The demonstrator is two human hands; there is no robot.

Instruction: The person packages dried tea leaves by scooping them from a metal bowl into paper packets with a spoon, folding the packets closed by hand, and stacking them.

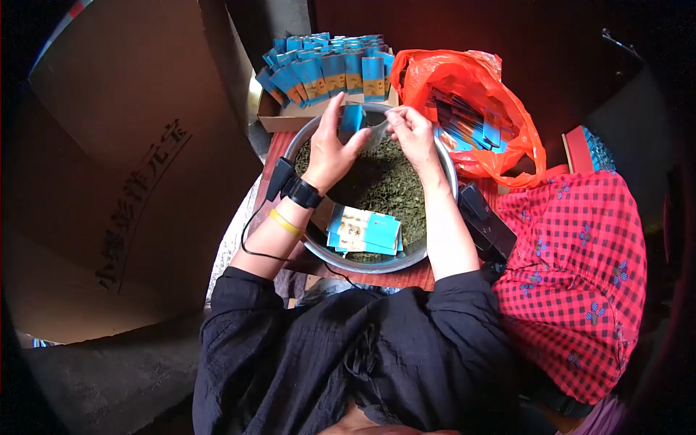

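Note:
A metal basin (pixel 442 170) full of dark green loose tea leaves (pixel 388 181) sits in front of me. My left hand (pixel 332 148) holds a small blue packet (pixel 353 117) upright over the far side of the basin. My right hand (pixel 412 132) pinches at the packet's top, with a small metal scoop just visible between the hands. A short stack of empty blue packets (pixel 365 230) lies on the leaves at the near rim. A black band with a cable sits on my left wrist.
A shallow cardboard tray (pixel 279 116) behind the basin holds several upright blue packets (pixel 326 69). An orange plastic bag (pixel 471 109) with more packets lies at right. A large cardboard box (pixel 123 167) stands at left. Red checked cloth (pixel 580 275) and a black device (pixel 487 225) are at right.

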